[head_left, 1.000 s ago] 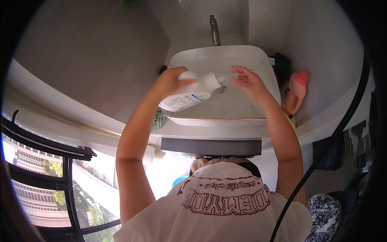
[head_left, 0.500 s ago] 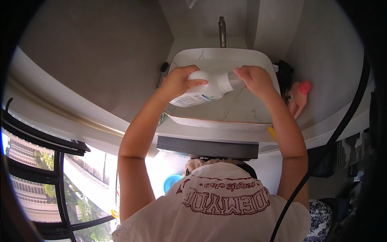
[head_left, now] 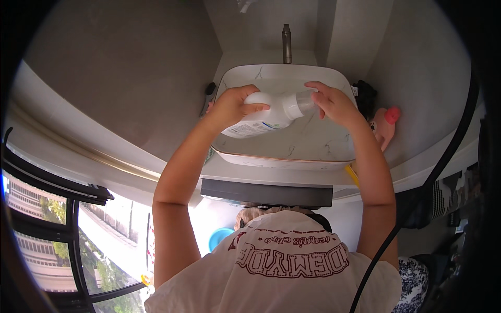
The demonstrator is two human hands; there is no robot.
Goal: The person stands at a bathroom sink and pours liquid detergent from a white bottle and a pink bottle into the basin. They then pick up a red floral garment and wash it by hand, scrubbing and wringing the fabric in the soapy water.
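A large white plastic bottle (head_left: 274, 116) lies tilted in the air over the white marbled basin (head_left: 313, 143), its neck pointing right. My left hand (head_left: 236, 106) is closed around its handle, thumb along the near side. On the neck sits a translucent cap (head_left: 303, 99). Just right of the cap is my right hand (head_left: 336, 107), its fingers apart around the cap's end. The index finger stretches out above it; whether a fingertip touches the cap is hard to make out.
Behind the basin stands a metal tap (head_left: 287, 44). Right of the basin are a black bundle (head_left: 365, 98) and a pink bottle with a red cap (head_left: 386, 125). A dark-handled brush-like thing (head_left: 209, 92) rests on the left. A black cable (head_left: 438, 175) hangs on the right.
My right hand's fingers, pinched at the cap's end before, have spread apart. The bottle and my left hand stay nearly where they were.
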